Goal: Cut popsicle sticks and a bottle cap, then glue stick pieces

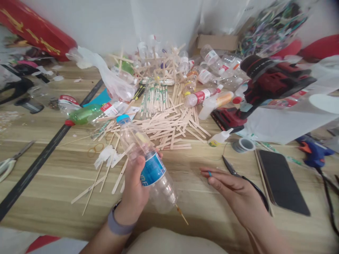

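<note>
My left hand (137,185) is wrapped round a clear plastic bottle (137,139) with a blue cap and blue label. The bottle lies tilted, cap toward the upper left, and a thin stick (182,214) pokes out of its base. To the right, my right hand (229,187) pinches a small blue piece (209,173) between thumb and fingers, apart from the bottle. Black-handled scissors (230,165) lie beside and partly behind this hand.
Loose wooden sticks (169,128) and plastic bottles fill the table's middle and back. A red drill (275,81), a glue bottle (219,138), a phone (282,181) and a glue gun (315,151) are on the right. A green bottle (86,114) rests across a black strip (39,162) at left.
</note>
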`<state>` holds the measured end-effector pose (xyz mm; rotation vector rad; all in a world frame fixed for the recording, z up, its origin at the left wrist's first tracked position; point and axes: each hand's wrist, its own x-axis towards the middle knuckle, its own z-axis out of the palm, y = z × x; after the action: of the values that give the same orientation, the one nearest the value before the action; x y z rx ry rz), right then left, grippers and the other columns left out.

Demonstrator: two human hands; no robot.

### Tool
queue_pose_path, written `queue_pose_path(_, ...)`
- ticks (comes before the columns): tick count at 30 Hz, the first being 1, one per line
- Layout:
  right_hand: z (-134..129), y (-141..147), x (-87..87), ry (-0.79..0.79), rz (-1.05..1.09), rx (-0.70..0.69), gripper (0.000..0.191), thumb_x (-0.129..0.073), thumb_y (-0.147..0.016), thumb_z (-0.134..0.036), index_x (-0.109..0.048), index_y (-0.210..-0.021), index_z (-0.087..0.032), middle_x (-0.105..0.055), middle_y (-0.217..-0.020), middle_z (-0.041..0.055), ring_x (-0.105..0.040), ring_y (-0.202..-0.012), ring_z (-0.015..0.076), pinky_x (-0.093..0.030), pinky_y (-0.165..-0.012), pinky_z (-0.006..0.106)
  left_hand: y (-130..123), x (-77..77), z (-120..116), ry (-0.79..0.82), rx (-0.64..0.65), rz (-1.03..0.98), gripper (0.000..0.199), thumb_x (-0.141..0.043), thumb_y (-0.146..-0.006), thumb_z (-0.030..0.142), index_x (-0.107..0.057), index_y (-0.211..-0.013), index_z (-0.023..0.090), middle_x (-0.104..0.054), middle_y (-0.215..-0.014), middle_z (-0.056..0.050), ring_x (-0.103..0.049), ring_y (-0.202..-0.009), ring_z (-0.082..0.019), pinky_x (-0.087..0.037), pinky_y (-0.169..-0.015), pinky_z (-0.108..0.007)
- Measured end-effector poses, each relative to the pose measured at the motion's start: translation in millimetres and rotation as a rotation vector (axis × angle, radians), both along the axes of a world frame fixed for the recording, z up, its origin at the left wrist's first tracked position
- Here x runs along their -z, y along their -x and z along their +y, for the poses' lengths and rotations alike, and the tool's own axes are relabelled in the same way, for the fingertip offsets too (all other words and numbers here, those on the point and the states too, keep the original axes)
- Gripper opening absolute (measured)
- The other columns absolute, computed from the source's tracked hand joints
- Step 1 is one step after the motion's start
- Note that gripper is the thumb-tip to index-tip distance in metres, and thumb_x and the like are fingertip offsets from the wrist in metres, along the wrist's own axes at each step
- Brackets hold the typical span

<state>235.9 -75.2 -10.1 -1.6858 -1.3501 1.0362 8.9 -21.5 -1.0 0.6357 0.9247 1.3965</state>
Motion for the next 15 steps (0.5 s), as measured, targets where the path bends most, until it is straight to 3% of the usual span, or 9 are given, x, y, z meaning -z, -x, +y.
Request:
queue_pose_path(4, 2, 4, 6.5, -0.079, -0.182, 0.009, 0.024, -0.068, -0.076, -0.045, -0.069, -0.067, -0.023, -0.073, -0.109, 0.0099, -0.069, -0.098, 0.0298, -0.056, -0.083, 0.043, -2, -1.4, -1, 0.025, -0.006, -0.004, 0.035, -0.07, -0.076, 0.05, -0.071, -0.094, 0.02, -0.074, -0.087, -0.002, -0.067, -0.082, -0.018, -0.051, -0.071, -0.026)
queue_pose_path(8, -2, 13, 2.6, -0.255, -0.401, 0.034, 0.025, -0.065, -0.078, -0.049, -0.062, -0.078, -0.024, -0.064, -0.122, 0.0138, -0.061, -0.11, 0.0319, -0.056, -0.061, 0.035, -2, 1.3, -2, 0.066, -0.02, 0.049, 0.039, -0.066, -0.078, 0.053, -0.069, -0.095, 0.018, -0.073, -0.089, -0.004, -0.068, -0.087, -0.021, -0.051, -0.073, -0.027)
queue_pose_path(10, -8, 22, -2.0, -0.177, -0.346, -0.061, 0.02, -0.06, -0.084, -0.044, -0.062, -0.085, -0.025, -0.068, -0.107, 0.011, -0.065, -0.097, 0.0262, -0.052, -0.052, 0.029, -2, 3.2, -2, 0.08, -0.048, 0.083, 0.039, -0.063, -0.081, 0.053, -0.068, -0.096, 0.017, -0.074, -0.089, -0.005, -0.068, -0.087, -0.021, -0.05, -0.074, -0.028)
queue_pose_path(13, -17, 39, -4.9, -0.011, -0.193, -0.23, 0.01, -0.063, -0.081, -0.035, -0.06, -0.083, -0.026, -0.068, -0.078, 0.002, -0.065, -0.071, 0.0188, -0.051, -0.059, 0.027, -2, 5.3, -1, 0.062, -0.092, 0.111, 0.039, -0.06, -0.083, 0.053, -0.068, -0.096, 0.017, -0.073, -0.09, -0.005, -0.068, -0.088, -0.021, -0.05, -0.077, -0.028)
queue_pose_path(15, -21, 49, -2.6, 0.039, -0.134, -0.263, 0.008, -0.064, -0.077, -0.03, -0.059, -0.075, -0.025, -0.065, -0.068, -0.0015, -0.062, -0.064, 0.0168, -0.05, -0.062, 0.027, -2, 6.0, -2, 0.079, -0.083, 0.118, 0.04, -0.059, -0.083, 0.054, -0.067, -0.098, 0.019, -0.073, -0.092, -0.004, -0.068, -0.092, -0.021, -0.049, -0.082, -0.029)
